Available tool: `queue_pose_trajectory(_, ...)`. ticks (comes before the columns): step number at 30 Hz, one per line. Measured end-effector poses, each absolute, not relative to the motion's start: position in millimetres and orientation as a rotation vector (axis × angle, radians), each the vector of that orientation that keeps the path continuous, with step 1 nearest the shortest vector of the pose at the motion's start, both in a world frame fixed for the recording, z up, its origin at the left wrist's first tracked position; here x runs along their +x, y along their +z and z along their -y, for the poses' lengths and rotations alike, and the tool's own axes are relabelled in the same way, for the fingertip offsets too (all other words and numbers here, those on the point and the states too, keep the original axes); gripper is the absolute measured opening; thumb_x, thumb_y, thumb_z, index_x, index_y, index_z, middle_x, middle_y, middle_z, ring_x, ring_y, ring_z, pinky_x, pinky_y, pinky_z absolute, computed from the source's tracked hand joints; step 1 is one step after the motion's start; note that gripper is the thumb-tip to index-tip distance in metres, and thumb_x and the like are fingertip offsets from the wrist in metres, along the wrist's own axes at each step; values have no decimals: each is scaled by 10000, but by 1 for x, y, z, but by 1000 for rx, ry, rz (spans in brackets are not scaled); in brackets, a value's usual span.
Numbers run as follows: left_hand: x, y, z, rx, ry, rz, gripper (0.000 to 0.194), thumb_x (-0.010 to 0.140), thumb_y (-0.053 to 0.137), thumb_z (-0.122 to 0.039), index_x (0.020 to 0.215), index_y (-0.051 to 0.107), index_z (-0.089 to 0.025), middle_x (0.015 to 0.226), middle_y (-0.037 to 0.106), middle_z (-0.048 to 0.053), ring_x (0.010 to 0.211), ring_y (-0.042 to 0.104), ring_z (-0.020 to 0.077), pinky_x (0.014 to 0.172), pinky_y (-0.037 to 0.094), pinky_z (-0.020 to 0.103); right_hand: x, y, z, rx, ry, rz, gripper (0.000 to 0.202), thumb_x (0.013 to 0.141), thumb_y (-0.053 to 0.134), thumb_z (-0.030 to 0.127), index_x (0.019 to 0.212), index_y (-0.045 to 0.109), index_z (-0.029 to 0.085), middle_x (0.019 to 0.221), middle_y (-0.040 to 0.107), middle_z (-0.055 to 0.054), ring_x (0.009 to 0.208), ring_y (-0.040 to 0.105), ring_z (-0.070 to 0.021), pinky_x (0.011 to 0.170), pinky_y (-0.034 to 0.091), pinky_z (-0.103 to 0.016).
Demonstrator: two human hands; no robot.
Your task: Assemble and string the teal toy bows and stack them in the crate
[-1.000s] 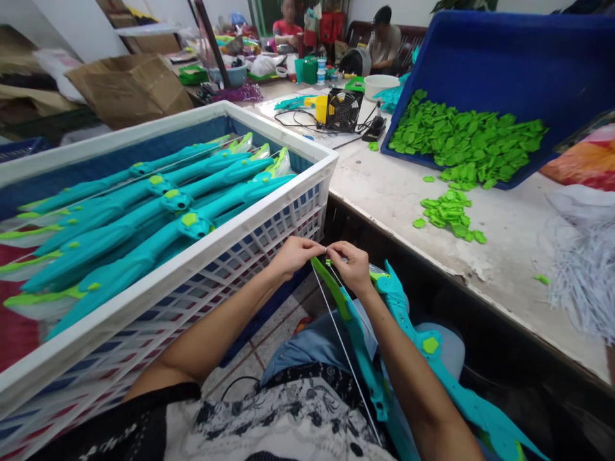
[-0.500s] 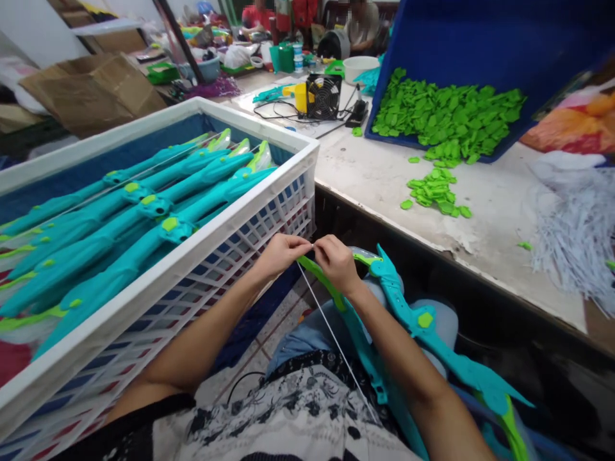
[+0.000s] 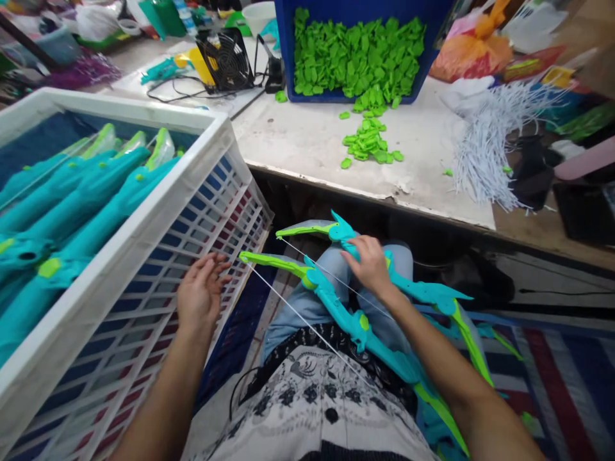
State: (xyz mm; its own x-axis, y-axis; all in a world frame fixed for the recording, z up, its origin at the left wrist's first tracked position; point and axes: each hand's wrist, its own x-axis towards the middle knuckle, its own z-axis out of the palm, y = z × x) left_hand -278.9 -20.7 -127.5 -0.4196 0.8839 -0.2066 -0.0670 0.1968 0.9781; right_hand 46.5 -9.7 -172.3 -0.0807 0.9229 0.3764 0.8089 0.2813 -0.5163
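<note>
Two teal toy bows with lime-green limbs and white strings lie across my lap. My right hand (image 3: 369,266) is on the upper part of the farther bow (image 3: 427,291), its fingers and thumb bent round the teal body. The nearer bow (image 3: 336,307) rests across my thighs, its green tip (image 3: 246,257) pointing left, with the string (image 3: 293,310) running from that tip towards my belly. Left of this tip, beside the crate wall, my left hand (image 3: 202,291) is raised with fingers curled loosely apart and nothing visible in it.
A white crate (image 3: 192,150) full of similar bows stands at the left. On the worktable (image 3: 298,144) are a blue bin (image 3: 360,96) of green pieces, a small pile of them (image 3: 368,141), a black fan (image 3: 225,61) and a bundle of white strings (image 3: 485,147).
My hands were together at a bow's tip and have moved apart. The left went left, off the tip; the right went onto the farther bow. The view has turned right.
</note>
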Motion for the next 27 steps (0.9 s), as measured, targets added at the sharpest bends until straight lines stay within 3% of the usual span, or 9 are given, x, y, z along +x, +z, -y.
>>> queue_pose_trajectory(3, -257, -159, 58, 742, 874, -1556, 359, 562, 802, -394, 771, 654, -142, 764, 674, 72, 569, 587, 124, 408, 404, 166, 101, -201, 43, -1877, 67, 2040, 509, 790, 621, 423, 1209, 537, 146, 1176, 518, -207, 1086, 452, -366, 875, 385, -514)
queue_pose_trajectory(6, -205, -182, 81, 701, 427, -1238, 486, 574, 818, -412, 922, 612, -142, 825, 688, 119, 537, 612, 156, 345, 385, 183, 117, -216, 57, -1926, 65, 2114, 492, 790, 603, 299, 1252, 509, 158, 1249, 479, -209, 1163, 403, -377, 911, 379, -523)
queue_pose_trajectory(9, -162, -190, 82, 656, 438, -1144, 583, 549, 846, -402, 946, 514, -135, 835, 683, 134, 622, 659, 199, 362, 425, 183, 127, -212, 47, -1852, 247, 2053, 439, 784, 549, 209, 1218, 540, 144, 1195, 548, -180, 1111, 482, -324, 919, 417, -456)
queue_pose_trajectory(14, -148, -186, 86, 526, 551, -1197, 650, 496, 882, -349, 915, 418, -169, 921, 682, 129, 818, 679, 246, 524, 563, 272, 153, -185, 29, -1687, 881, 1967, 389, 736, 615, 304, 1110, 614, 195, 977, 679, -59, 821, 633, -229, 738, 498, -331)
queue_pose_trajectory(18, -144, -184, 102, 535, 631, -1289, 651, 503, 874, -360, 906, 392, -188, 781, 686, 60, 672, 674, 213, 452, 542, 268, 131, -178, 52, -1611, 1036, 1952, 363, 763, 589, 336, 1100, 622, 206, 976, 689, -43, 825, 647, -220, 715, 512, -311)
queue_pose_trajectory(23, -125, -183, 100, 472, 564, -1182, 463, 550, 856, -338, 781, 503, -149, 694, 669, 64, 608, 648, 165, 514, 537, 238, 91, -184, 96, -1574, 987, 1903, 368, 810, 543, 361, 1144, 600, 216, 1123, 639, -73, 1005, 612, -241, 871, 492, -373)
queue_pose_trajectory(27, -100, -190, 86, 489, 539, -1095, 375, 622, 804, -402, 747, 615, -103, 723, 654, 78, 565, 595, 115, 470, 481, 193, 103, -188, 93, -1574, 1249, 1735, 401, 812, 543, 442, 1133, 609, 211, 1079, 659, -70, 961, 622, -247, 848, 504, -370)
